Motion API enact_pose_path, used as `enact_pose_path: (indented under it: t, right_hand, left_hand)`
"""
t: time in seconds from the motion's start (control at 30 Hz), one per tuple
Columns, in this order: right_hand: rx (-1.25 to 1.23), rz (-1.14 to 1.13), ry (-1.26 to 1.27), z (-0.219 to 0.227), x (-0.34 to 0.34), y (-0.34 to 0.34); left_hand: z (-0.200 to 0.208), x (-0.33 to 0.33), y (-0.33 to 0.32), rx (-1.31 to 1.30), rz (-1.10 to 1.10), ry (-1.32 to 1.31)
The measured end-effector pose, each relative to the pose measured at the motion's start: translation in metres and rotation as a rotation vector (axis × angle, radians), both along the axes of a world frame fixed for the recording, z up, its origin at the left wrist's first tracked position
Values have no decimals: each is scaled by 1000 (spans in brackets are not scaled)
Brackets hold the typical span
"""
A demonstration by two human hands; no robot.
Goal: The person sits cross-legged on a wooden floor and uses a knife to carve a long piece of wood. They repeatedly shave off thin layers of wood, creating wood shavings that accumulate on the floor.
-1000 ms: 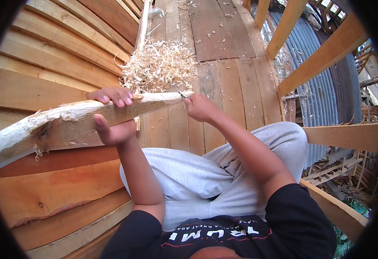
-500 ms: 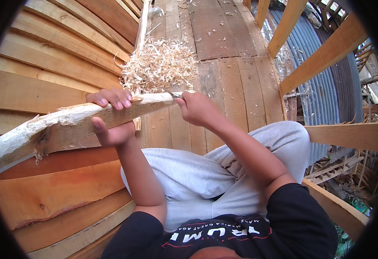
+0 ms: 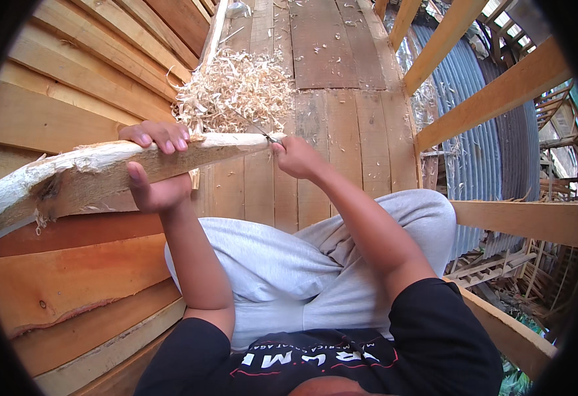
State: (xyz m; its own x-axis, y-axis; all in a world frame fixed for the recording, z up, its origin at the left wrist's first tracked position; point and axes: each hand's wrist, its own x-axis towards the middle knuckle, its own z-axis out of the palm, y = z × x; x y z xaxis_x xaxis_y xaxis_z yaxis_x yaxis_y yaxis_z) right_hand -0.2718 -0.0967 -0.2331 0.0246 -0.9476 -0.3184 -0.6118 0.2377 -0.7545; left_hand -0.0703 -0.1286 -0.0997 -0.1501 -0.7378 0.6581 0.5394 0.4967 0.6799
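A long, curved, pale piece of wood [image 3: 91, 173] reaches from the far left across in front of me, narrowing to the right. Its upper face is whitish and rough; the side toward me is browner, with a dark hollow. My left hand [image 3: 166, 191] is closed around its middle, fingers over the far edge and thumb on the near side. In my right hand [image 3: 297, 158] is a small knife [image 3: 257, 128], gripped at the narrow right end of the wood. Its thin dark blade points up and left beyond the wood's edge. The fist hides its handle.
A heap of curled wood shavings [image 3: 236, 89] lies on the plank floor [image 3: 341, 132] just beyond the wood. Board walling [image 3: 71, 290] rises at the left. Wooden railing bars [image 3: 500, 92] run along the right, with corrugated metal sheets [image 3: 464, 132] outside. My crossed legs [image 3: 256, 257] are below my hands.
The knife blade now shows past the far edge of the wood, angled up and left; before, it lay against the wood's end. The view has shifted slightly.
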Motion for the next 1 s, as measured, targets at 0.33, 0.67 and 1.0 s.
enact_pose_path:
  t: [0.33, 0.67, 1.0]
  right_hand:
    - [67, -32, 158, -48, -14, 4]
    - [31, -44, 46, -6, 5, -4]
    - [-95, 11, -18, 12, 19, 4]
  left_hand:
    - [-1, 4, -1, -15, -59, 10]
    - [1, 1, -1, -35, 13, -26]
    - [-6, 14, -3, -19, -50, 27]
